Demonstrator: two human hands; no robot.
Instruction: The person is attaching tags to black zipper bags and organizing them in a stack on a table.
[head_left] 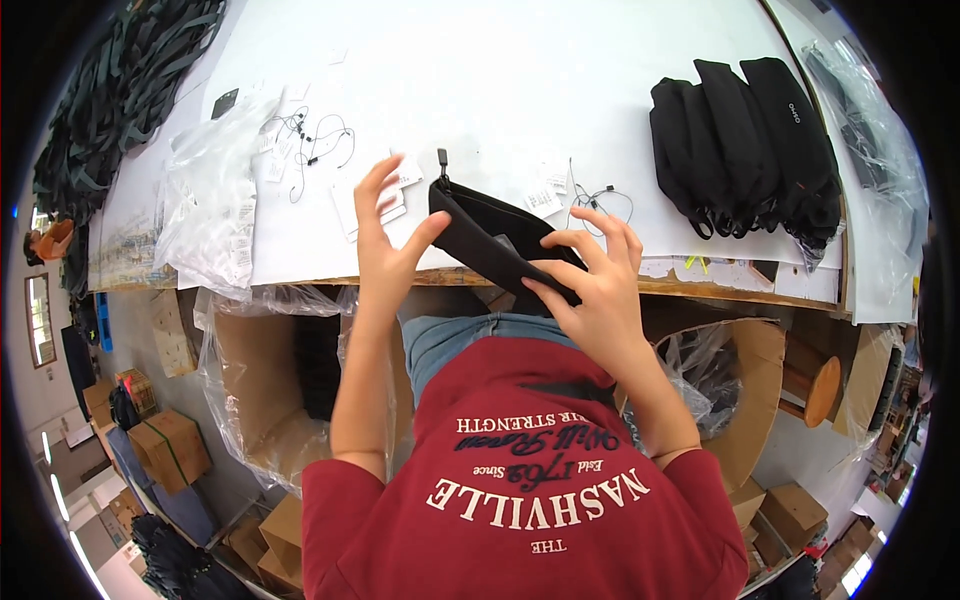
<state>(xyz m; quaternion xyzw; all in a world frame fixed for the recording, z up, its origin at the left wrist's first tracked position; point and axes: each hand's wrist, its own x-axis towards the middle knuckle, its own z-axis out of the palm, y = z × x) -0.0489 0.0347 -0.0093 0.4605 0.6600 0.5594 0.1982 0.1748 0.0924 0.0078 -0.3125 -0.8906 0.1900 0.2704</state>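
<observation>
A black fabric zip pouch (468, 236) is held slanting over the table's front edge, its long mouth gaping. The zipper pull (443, 160) sticks up at its far left end. My right hand (597, 285) grips the near right end, with thumb and fingers on the mouth's rim. Beside the left end is my left hand (388, 232), fingers spread and thumb tip close against the pouch; whether it touches is unclear. White tags (375, 208) lie just behind my left hand. Behind my right hand, a thin black cord (610, 192) lies beside more tags (545, 198).
A stack of black pouches (745, 150) lies at the table's right. Clear plastic bags (215, 190) and tangled cords (310, 140) are at left, dark straps (110, 100) beyond. Plastic-lined cardboard boxes (255, 370) stand below the table's worn front edge (700, 290).
</observation>
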